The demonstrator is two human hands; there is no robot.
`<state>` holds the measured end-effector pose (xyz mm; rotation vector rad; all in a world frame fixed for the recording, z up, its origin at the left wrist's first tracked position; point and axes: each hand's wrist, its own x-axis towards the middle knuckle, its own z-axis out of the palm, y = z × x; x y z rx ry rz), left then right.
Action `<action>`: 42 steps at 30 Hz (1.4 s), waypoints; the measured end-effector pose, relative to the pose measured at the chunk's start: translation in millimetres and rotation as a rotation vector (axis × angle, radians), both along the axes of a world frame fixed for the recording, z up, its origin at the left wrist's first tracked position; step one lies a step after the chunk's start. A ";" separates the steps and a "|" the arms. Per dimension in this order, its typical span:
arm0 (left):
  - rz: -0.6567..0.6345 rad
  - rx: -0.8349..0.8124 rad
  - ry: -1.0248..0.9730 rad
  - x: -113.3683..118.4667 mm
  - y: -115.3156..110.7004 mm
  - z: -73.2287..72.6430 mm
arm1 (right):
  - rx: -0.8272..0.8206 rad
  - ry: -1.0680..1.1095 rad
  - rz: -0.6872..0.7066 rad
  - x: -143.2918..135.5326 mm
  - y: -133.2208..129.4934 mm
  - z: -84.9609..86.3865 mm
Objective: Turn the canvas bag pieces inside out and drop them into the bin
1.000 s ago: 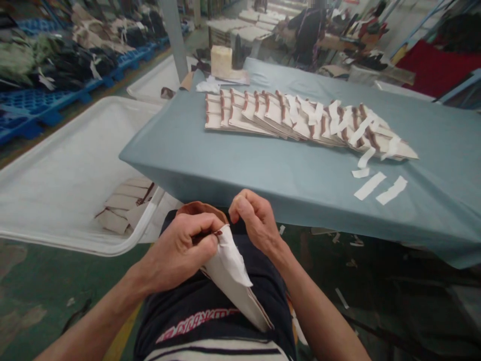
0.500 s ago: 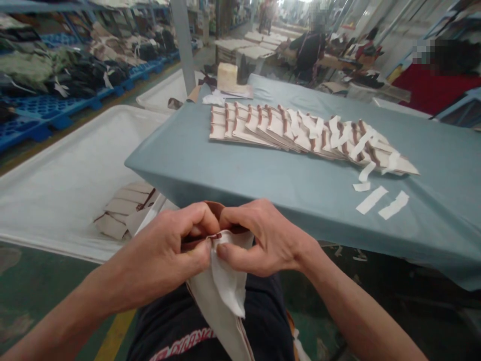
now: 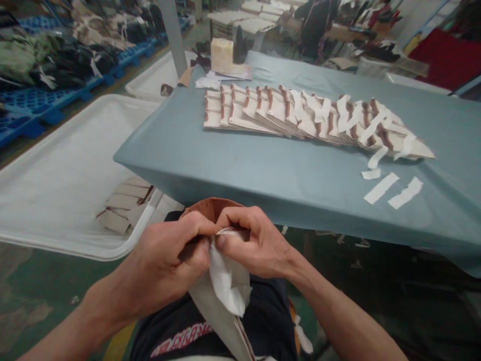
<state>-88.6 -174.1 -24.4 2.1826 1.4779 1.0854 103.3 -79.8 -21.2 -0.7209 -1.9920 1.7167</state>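
Observation:
Close to my body, both hands pinch the edge of a cream fabric piece [image 3: 212,303] with a brown lining or trim [image 3: 214,206] showing behind the fingers. My left hand [image 3: 169,248] is closed on the edge from the left, thumb and index finger together. Right beside it, my right hand [image 3: 255,243] is closed on the same spot, its thumb pressing a white strip [image 3: 227,286] that hangs down over the cream fabric. The fingertips nearly touch, and what lies exactly between them is hidden. The fabric's lower part hangs in front of my dark clothing.
Ahead stands a table with a blue-grey cover [image 3: 165,150], bearing a row of overlapping cream pieces with brown trim [image 3: 259,110] and loose white strips [image 3: 381,188]. At left is a white bin [image 3: 48,160] with folded cream pieces [image 3: 126,203]. A yellowish block [image 3: 221,55] sits at the back.
The view has tilted down slightly. My hands keep their pinch on the fabric edge; more of the brown part shows above them, and the white strip hangs more crumpled.

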 end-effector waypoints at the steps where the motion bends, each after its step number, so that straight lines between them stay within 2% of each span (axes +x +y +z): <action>1: -0.025 0.085 0.026 -0.9 0.8 -4.9 | -0.086 0.030 -0.012 -0.7 -2.9 -2.5; 3: -0.107 0.228 0.037 -2.9 3.7 -14.3 | -0.249 0.086 -0.020 -1.4 -8.5 -8.9; 5: -0.184 0.302 0.014 -5.1 7.8 -22.7 | -0.360 0.132 -0.019 -1.9 -12.4 -15.9; 9: -0.222 0.342 -0.011 -6.3 14.6 -33.8 | -0.399 0.147 -0.057 -4.0 -13.9 -23.6; 12: -0.152 0.328 -0.019 -3.0 13.1 -33.1 | -0.331 0.110 -0.078 -3.8 -12.5 -19.5; 16: -0.007 0.162 -0.029 -2.2 4.3 -17.9 | -0.128 0.094 -0.076 2.4 -11.3 -9.2; 20: -0.101 -0.079 -0.115 -10.6 2.8 -2.0 | 0.088 0.057 -0.098 8.3 -13.8 -5.1; 22: -0.165 -0.120 -0.096 -16.0 4.9 -1.8 | 0.095 0.047 -0.093 7.7 -17.1 -5.3; 24: -0.189 -0.032 -0.028 -20.1 6.7 -8.2 | 0.015 0.088 -0.073 3.9 -21.2 -7.2; 28: -0.115 0.270 0.016 -20.4 7.7 -31.4 | -0.247 0.235 -0.067 -8.3 -29.1 -18.6; 31: -0.090 0.267 -0.040 -15.2 8.2 -44.2 | -0.316 0.284 -0.099 -12.6 -31.1 -27.4; 33: -0.101 0.218 -0.072 -12.9 9.2 -45.5 | -0.197 0.257 -0.114 -10.9 -29.9 -28.7; 35: -0.131 0.157 -0.087 -13.4 10.7 -39.6 | 0.005 0.204 -0.105 -7.4 -27.2 -25.8; 38: -0.188 0.020 -0.097 -18.3 12.8 -19.9 | 0.274 0.170 -0.076 -3.2 -22.1 -18.0; 42: -0.216 -0.090 -0.068 -23.0 12.2 10.9 | 0.470 0.126 -0.071 -0.2 -16.8 -7.6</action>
